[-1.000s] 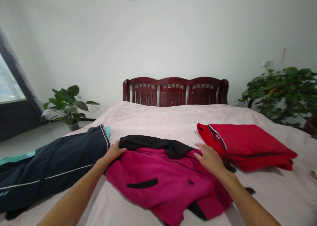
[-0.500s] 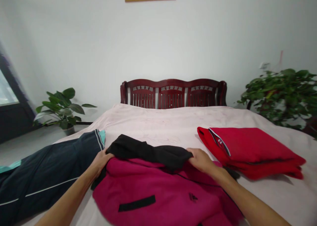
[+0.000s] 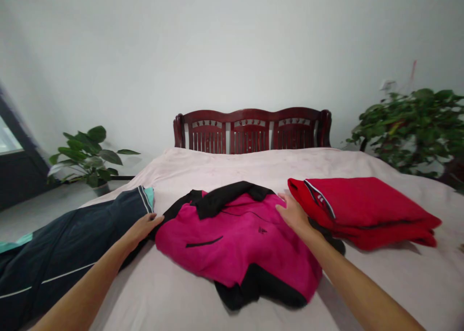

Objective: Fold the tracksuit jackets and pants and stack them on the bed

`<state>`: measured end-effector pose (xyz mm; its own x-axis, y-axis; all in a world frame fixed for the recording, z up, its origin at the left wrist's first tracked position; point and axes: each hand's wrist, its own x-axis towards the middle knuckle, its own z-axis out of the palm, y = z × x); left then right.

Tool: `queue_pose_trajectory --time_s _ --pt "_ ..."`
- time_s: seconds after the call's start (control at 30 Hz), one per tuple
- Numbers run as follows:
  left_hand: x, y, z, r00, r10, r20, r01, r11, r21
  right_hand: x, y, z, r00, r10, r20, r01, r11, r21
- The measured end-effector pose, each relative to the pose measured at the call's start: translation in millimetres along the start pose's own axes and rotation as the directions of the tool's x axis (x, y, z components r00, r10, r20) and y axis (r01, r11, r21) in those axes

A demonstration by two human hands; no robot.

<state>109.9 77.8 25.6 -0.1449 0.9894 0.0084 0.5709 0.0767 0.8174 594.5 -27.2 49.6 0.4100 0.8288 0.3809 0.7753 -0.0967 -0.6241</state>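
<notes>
Magenta jacket (image 3: 232, 239) with black collar and trim lies spread front-up on the pale pink bed sheet (image 3: 253, 166), near the foot of the bed and between two other garments. Its black hem is bunched up at the near edge, and a black pocket strip and a small dark logo show on the chest.

From my feed, my left hand (image 3: 143, 226) rests flat at the jacket's left edge, fingers stretched out and gripping nothing, touching the black sleeve where it meets the navy trousers (image 3: 72, 249). Those trousers, with white piping and a teal band, lie along the left side of the bed. My right hand (image 3: 293, 214) lies palm-down on the jacket's right shoulder, fingers loosely spread and holding nothing.

Just beside that hand sits a folded red garment (image 3: 362, 210) with a striped collar, its near corner overlapping a bit of black cloth. A dark wooden headboard (image 3: 252, 130) stands against the white wall. A leafy potted plant (image 3: 87, 157) is on the floor to the left, and a bushier plant (image 3: 416, 128) is to the right.
</notes>
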Motion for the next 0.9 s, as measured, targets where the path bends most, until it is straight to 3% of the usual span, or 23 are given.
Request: queue_pose_trajectory --time_s 0.13,0.23,0.3,0.37,0.47,0.53,0.63,0.73,0.83,0.9 --pt "-16 -25 7.9 0.996 -0.015 0.089 0.010 0.998 0.056 -96 -8 -2 0.941 -0.339 0.004 0.339 0.941 0.023" --pt "-15 -30 19.5 0.996 0.078 0.036 -0.083 0.979 0.185 -163 -29 -3 0.806 -0.537 0.250 0.522 0.843 0.128" --pt "-14 -31 26.3 0.993 0.114 0.020 -0.115 0.968 0.224 -195 -38 4 0.744 -0.580 0.331 0.586 0.805 0.094" --pt "-17 -30 30.0 0.991 0.134 0.011 -0.133 0.965 0.226 -213 -41 18 0.753 -0.581 0.310 0.615 0.788 -0.018" --pt "-23 -26 26.5 0.985 0.173 -0.015 -0.166 0.961 0.220 -213 -40 39 0.801 -0.541 0.255 0.591 0.782 -0.197" --pt "-26 -20 17.2 0.980 0.195 -0.049 -0.180 0.958 0.222 -200 -40 42 0.831 -0.491 0.263 0.547 0.809 -0.216" --pt "-26 -10 -3.2 0.968 0.223 -0.117 -0.192 0.953 0.235 -173 -46 22 0.846 -0.415 0.335 0.440 0.898 0.002" --pt "-28 -7 -19.4 0.958 0.243 -0.149 -0.189 0.933 0.307 -153 -48 -9 0.864 -0.320 0.389 0.187 0.921 0.342" --pt "-40 -12 -19.5 0.965 0.244 -0.099 -0.167 0.859 0.484 -148 -41 -21 0.877 -0.206 0.435 -0.040 0.869 0.494" --pt "-57 -17 -9.6 0.934 0.338 -0.118 -0.217 0.796 0.564 -152 -32 -14 0.873 -0.144 0.465 -0.114 0.868 0.483"
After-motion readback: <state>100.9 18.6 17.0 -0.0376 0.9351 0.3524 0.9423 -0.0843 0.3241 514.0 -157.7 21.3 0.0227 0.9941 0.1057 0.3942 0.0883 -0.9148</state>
